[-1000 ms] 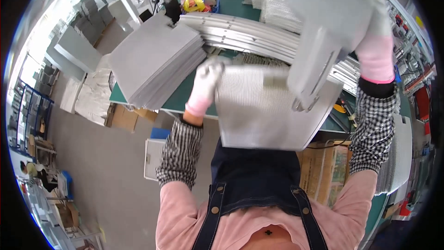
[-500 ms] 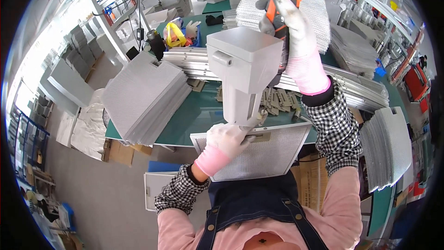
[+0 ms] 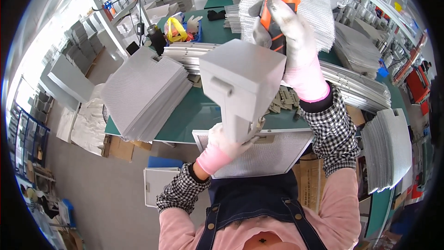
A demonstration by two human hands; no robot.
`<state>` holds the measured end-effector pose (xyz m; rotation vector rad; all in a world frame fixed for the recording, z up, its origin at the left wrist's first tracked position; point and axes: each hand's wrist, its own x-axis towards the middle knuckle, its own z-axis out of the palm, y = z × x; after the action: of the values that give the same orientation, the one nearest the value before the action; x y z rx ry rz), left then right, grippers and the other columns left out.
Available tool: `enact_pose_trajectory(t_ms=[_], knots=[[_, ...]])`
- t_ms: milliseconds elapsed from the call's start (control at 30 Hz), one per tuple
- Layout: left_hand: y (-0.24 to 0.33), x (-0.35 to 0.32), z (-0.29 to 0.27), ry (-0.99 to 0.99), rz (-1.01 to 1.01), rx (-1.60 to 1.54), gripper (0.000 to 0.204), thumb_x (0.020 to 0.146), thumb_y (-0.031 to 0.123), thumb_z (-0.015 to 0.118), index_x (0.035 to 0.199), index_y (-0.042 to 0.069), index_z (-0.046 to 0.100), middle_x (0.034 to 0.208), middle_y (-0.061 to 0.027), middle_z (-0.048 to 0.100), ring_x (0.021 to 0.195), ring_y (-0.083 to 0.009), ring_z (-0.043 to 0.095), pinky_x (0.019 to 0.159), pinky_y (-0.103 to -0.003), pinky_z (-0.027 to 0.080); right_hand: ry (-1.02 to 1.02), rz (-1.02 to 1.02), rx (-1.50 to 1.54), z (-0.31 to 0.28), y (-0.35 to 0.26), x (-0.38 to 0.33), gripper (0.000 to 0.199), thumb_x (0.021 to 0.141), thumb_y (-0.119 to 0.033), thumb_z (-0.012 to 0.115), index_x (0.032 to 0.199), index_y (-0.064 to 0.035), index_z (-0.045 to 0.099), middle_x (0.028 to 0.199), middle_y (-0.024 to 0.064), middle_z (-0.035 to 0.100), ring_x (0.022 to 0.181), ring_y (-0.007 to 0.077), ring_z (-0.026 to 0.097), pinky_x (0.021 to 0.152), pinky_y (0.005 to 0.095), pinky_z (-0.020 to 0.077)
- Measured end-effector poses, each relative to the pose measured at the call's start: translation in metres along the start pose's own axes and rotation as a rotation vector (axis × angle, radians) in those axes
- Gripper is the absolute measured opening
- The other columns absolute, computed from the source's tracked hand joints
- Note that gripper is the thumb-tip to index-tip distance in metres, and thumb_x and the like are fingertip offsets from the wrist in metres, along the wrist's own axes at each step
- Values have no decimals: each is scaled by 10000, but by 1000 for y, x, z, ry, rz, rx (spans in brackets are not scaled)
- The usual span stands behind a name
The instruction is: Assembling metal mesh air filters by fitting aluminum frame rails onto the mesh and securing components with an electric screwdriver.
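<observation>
Bright, even workshop light, strong fisheye bend.
Glare whitens the upper left; straight edges curve toward the black rim; centre sharp, shadows faint.

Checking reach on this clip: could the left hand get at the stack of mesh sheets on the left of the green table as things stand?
Probably not right now. The left hand is pressed on the framed mesh panel under the grey machine head. The stack of mesh sheets lies apart to the left, with nothing between, but the hand is occupied.

Factory assembly workshop: green workbench (image 3: pixel 194 111) piled with mesh filter stacks (image 3: pixel 143 92), metal frame strips (image 3: pixel 356 88), shelving racks (image 3: pixel 92 32) of parts, cardboard (image 3: pixel 122 148) on concrete floor.
</observation>
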<state>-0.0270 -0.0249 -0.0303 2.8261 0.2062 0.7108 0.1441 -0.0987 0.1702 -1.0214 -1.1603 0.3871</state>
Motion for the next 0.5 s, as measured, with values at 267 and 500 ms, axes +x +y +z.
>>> enact_pose_trajectory(t_ms=[267, 500], knots=[[-31, -26, 19, -347, -46, -723, 540, 1025, 295, 537, 1497, 89, 376, 1448, -90, 481, 1290, -228, 506, 1081, -412, 444, -86, 257, 149, 17, 8, -32, 208, 909, -216, 578, 842, -26, 630, 673, -5, 585, 591, 68, 523, 586, 247, 415], [-17, -22, 0, 219, 267, -285, 253, 797, 181, 616, 1020, 88, 691, 967, -82, 699, 918, -315, 655, 790, -460, 503, -204, 284, 264, 21, 11, -36, 139, 907, -151, 595, 846, -28, 620, 652, -14, 577, 593, 46, 521, 566, 232, 413]])
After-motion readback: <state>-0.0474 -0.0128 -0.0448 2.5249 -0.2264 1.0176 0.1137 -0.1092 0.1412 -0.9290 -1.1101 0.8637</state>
